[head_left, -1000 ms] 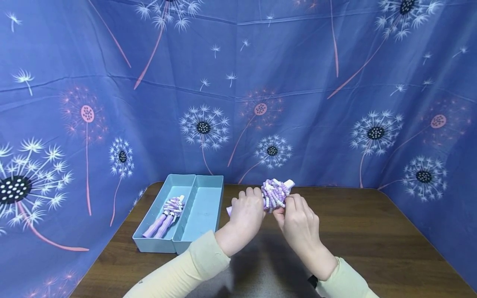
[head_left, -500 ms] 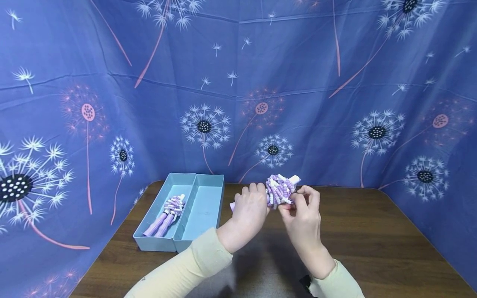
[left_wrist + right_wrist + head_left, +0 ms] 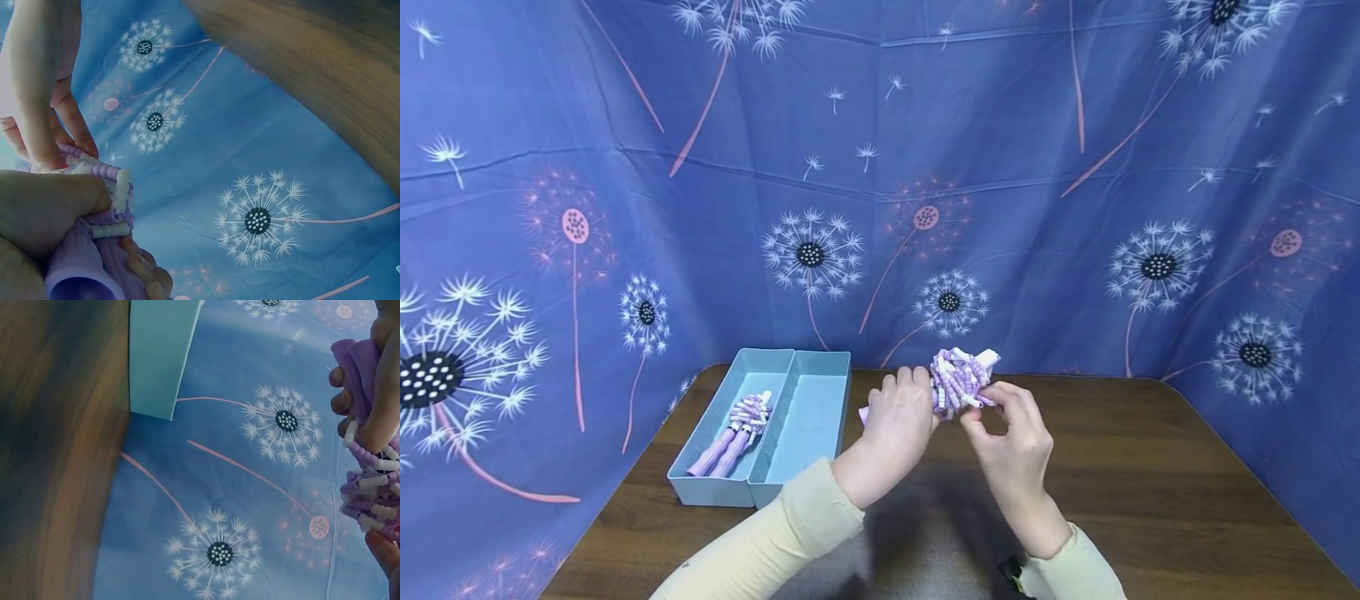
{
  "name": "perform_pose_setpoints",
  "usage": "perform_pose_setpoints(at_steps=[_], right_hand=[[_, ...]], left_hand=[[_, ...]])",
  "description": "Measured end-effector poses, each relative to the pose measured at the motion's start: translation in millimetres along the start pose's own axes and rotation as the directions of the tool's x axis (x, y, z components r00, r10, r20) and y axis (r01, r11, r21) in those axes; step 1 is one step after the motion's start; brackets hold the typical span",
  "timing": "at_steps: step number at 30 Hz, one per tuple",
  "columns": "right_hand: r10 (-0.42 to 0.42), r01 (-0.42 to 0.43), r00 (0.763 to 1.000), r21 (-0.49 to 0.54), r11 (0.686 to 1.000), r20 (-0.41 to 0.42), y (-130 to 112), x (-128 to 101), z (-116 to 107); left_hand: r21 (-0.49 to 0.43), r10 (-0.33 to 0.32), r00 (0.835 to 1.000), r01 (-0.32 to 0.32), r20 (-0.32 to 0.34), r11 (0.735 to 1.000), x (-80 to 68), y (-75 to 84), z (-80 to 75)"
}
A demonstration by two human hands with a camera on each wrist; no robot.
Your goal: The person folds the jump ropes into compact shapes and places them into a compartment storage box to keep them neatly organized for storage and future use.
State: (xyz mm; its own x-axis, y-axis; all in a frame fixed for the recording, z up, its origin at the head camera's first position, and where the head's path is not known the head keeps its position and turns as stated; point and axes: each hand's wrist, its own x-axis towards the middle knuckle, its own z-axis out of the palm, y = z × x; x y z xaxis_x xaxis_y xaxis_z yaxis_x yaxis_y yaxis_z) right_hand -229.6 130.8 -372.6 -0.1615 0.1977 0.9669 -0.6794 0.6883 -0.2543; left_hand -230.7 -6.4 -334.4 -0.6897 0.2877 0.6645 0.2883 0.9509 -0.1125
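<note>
The left hand [image 3: 895, 421] is gripping the purple handles of a beaded skipping rope [image 3: 957, 383], holding the bundle above the far middle of the wooden table [image 3: 1150, 467], while the right hand [image 3: 1011, 446] is pinching the purple and white bead coils from the near right side. To the left of the hands, a light blue two-compartment tray [image 3: 808, 417] is sitting on the table, with a second beaded rope bundle [image 3: 737, 433] lying in its left compartment. A blue dandelion-print cloth [image 3: 880, 167] is hanging close behind and around the table.
</note>
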Motion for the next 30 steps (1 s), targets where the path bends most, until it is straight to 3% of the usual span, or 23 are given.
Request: perform_pose_setpoints(at_steps=[4,9,14,18,23,26,30], right_hand=[[0.006,-0.005,1.0,0.016,1.0,-0.024,-1,3,-1],[-0.054,0.055,0.998,0.023,0.998,-0.028,0,3,-1],[-0.115,0.114,0.993,0.043,0.993,0.037,2,5,-1],[-0.116,0.111,0.99,0.062,0.992,0.079,0,9,-5],[0.044,-0.048,0.998,0.071,0.996,0.046,-5,9,-9],[0.164,-0.166,0.986,0.096,0.981,0.024,-10,8,-10],[0.245,-0.239,0.969,0.145,0.96,-0.025,-21,11,-8]], left_hand=[[-0.001,0.006,1.0,-0.006,-0.028,1.0,1.4,-0.8,-1.1],[0.003,0.015,0.999,-0.015,-0.034,1.0,1.5,-2.8,-1.7],[0.009,0.03,0.998,-0.029,-0.057,1.0,1.7,-5.3,-1.4],[0.009,0.042,0.996,-0.042,-0.077,0.999,6.0,-4.8,-5.1],[0.0,0.051,0.996,-0.051,-0.073,0.999,10.8,-1.2,-9.6],[0.001,0.042,0.997,-0.042,-0.072,0.999,11.4,0.8,-10.5],[0.002,0.022,0.997,-0.021,-0.079,1.0,11.0,2.3,-9.9]])
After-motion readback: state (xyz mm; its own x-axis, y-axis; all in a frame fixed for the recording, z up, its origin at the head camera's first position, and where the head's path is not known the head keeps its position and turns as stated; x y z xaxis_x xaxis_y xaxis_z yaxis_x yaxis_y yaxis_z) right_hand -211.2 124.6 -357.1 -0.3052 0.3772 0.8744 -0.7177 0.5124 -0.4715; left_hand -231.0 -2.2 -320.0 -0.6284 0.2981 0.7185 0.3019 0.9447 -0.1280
